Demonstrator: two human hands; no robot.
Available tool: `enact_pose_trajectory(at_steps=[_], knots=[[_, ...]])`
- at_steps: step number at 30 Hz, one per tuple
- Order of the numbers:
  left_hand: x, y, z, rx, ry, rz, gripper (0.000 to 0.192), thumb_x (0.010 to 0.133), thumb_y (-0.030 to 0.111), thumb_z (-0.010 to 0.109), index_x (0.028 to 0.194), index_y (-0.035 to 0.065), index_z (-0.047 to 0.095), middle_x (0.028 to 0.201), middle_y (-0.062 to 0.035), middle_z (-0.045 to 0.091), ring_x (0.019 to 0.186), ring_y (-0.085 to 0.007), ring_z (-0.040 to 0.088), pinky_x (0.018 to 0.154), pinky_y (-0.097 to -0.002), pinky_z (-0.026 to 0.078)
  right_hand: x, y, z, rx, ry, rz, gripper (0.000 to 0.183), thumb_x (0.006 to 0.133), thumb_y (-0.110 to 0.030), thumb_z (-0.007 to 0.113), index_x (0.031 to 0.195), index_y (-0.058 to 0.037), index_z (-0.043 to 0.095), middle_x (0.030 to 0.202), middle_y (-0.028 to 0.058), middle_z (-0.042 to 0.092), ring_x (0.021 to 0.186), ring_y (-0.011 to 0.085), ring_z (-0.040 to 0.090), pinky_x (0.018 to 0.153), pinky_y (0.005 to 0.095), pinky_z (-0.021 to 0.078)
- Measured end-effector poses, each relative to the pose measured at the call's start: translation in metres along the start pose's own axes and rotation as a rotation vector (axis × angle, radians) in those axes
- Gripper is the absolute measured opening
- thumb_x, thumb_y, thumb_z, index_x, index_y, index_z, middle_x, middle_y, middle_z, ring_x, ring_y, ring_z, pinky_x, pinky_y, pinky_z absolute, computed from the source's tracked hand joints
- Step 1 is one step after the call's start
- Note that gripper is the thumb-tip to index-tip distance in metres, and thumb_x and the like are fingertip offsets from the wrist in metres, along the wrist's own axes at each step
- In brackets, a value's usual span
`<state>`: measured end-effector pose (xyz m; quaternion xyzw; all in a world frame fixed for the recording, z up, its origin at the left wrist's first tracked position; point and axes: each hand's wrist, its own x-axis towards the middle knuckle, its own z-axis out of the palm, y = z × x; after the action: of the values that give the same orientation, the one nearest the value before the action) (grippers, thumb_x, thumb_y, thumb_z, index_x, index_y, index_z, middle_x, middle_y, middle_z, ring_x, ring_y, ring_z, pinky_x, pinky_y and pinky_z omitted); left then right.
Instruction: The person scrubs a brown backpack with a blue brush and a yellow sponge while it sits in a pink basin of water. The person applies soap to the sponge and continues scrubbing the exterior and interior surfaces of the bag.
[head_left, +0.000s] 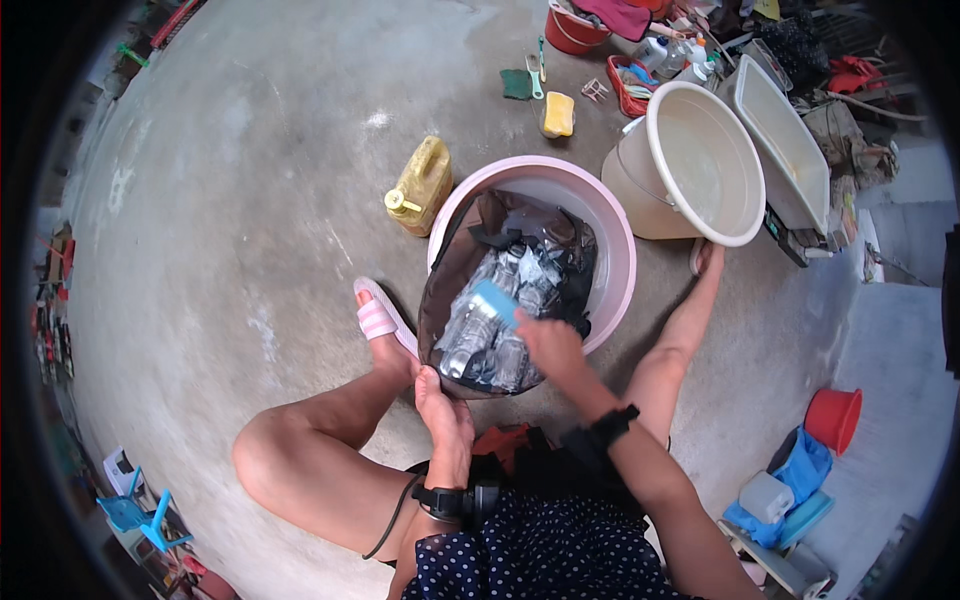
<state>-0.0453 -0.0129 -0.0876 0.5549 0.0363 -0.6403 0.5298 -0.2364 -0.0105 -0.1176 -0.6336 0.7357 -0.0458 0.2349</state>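
Note:
A dark brown fabric bag (442, 300) rests in a round pink plastic basin (616, 300), its near end hanging over the rim towards me. Shiny clear plastic (480, 341), wrinkled and wet-looking, covers much of its upper face. My left hand (442, 409) pinches the bag's near left corner. In my right hand (551, 349) is a light-blue brush (496, 302), blurred, held over the middle of the plastic. Whether its bristles touch the surface I cannot tell.
Left of the basin stands a yellow plastic jug (421, 187). A large beige bucket (637, 180) holding water is at the right, by a leaning white tub (780, 142). Beyond lie a yellow sponge (559, 114), a green scouring pad (516, 84) and a small brush (535, 77).

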Motion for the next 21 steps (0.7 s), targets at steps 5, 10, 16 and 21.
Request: enact_pose_trajectory(at_steps=[5, 10, 16, 21], knots=[[0.003, 0.0, -0.003, -0.034, 0.009, 0.002, 0.024, 0.099, 0.023, 0.046, 0.109, 0.0025, 0.054, 0.107, -0.0071, 0.061, 0.097, -0.0168, 0.058, 0.089, -0.0314, 0.047, -0.001, 0.012, -0.032, 0.374, 0.138, -0.025, 0.033, 0.09, -0.027, 0.057, 0.12, -0.0128, 0.061, 0.075, 0.0158, 0.063, 0.064, 0.0315, 0.061, 0.057, 0.0416, 0.0486], [0.01, -0.003, -0.008, 0.011, 0.085, -0.135, 0.028, 0.1, 0.025, 0.045, 0.112, 0.0, 0.053, 0.108, -0.0103, 0.061, 0.094, -0.0212, 0.061, 0.081, -0.037, 0.053, -0.088, -0.043, -0.024, 0.408, -0.022, -0.222, 0.04, 0.088, -0.024, 0.06, 0.128, -0.0175, 0.056, 0.072, 0.0127, 0.061, 0.066, 0.0309, 0.061, 0.055, 0.0429, 0.0467], [0.007, 0.0, 0.002, -0.052, 0.119, -0.105, 0.032, 0.101, 0.025, 0.042, 0.116, -0.002, 0.052, 0.113, -0.0115, 0.06, 0.099, -0.0225, 0.061, 0.085, -0.0386, 0.053, -0.011, 0.024, -0.011, 0.034, 0.016, 0.119, 0.033, 0.09, -0.029, 0.055, 0.12, -0.019, 0.061, 0.068, 0.0133, 0.061, 0.064, 0.0332, 0.062, 0.055, 0.0459, 0.0484], [0.009, -0.003, 0.0, -0.049, 0.075, -0.055, 0.032, 0.101, 0.023, 0.042, 0.118, -0.002, 0.052, 0.113, -0.0116, 0.06, 0.098, -0.0226, 0.062, 0.084, -0.0382, 0.053, -0.066, 0.0, -0.04, 0.348, 0.119, -0.12, 0.034, 0.089, -0.025, 0.057, 0.122, -0.0174, 0.061, 0.068, 0.013, 0.06, 0.062, 0.0318, 0.061, 0.053, 0.0451, 0.0459]])
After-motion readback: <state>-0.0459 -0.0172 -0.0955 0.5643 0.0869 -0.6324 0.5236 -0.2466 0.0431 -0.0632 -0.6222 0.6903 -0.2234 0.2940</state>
